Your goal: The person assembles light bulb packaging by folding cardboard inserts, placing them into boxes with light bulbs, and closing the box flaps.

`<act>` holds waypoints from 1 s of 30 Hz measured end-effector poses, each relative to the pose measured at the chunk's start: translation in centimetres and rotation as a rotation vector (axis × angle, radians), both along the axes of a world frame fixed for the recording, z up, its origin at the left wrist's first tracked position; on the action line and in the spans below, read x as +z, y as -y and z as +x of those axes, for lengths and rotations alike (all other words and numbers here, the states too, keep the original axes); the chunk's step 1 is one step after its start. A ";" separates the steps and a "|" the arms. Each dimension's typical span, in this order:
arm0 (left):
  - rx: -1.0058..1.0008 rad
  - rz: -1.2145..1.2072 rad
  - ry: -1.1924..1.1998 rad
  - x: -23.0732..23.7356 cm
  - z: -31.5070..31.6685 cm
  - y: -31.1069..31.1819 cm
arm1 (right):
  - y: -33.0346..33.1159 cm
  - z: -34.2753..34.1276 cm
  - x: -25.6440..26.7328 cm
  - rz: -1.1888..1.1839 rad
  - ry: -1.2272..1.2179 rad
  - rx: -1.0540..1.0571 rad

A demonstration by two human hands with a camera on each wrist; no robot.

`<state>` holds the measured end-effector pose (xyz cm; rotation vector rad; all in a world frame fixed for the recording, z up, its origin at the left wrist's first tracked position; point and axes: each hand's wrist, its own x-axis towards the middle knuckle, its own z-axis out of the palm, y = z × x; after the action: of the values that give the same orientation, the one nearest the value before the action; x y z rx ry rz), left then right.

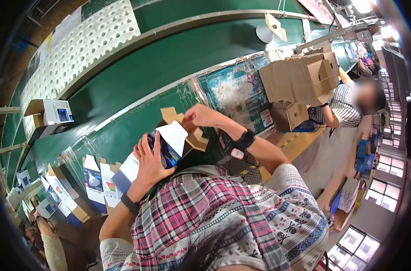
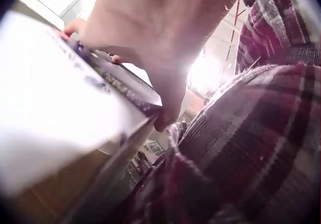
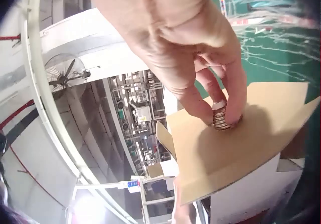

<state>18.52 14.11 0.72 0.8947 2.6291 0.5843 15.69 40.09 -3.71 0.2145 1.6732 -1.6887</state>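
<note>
My left hand (image 1: 150, 160) grips a white and dark-blue printed carton (image 1: 172, 147) held tilted in front of the plaid shirt, fingers across one face and thumb on the near side. Brown cardboard flaps (image 1: 197, 141) stand out at the carton's far end. There my right hand (image 1: 203, 116) is bent down over the opening. In the right wrist view its fingertips pinch the metal screw base of a light bulb (image 3: 219, 117), which sticks up from the brown cardboard (image 3: 220, 156). The rest of the bulb is hidden beneath the cardboard.
A green bench (image 1: 178, 52) carries a white holed foam sheet (image 1: 94, 38) at the far left. An upright carton (image 1: 57, 111) stands near it. More printed cartons (image 1: 94, 183) are at the left. Brown boxes (image 1: 296, 77) stack up at the right, beside another person (image 1: 348, 101).
</note>
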 end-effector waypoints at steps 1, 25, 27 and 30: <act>0.014 0.026 0.041 -0.2 0.0 -0.1 | 0.1 -0.6 0.6 0.052 -0.029 0.023; 0.059 0.067 -0.203 -4.8 -3.7 -1.1 | -0.8 -1.2 -8.1 -0.070 -0.008 -0.159; 0.013 0.053 -0.165 -4.7 -3.3 -1.1 | -0.8 -1.4 -8.2 -0.097 -0.002 -0.119; -0.032 0.031 -0.115 -4.4 -3.5 -1.2 | -0.9 -4.6 -8.7 -0.033 -0.042 0.059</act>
<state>15.05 15.31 -3.67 1.0057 2.7087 0.5836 11.08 41.02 -12.41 0.1141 1.6652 -1.6859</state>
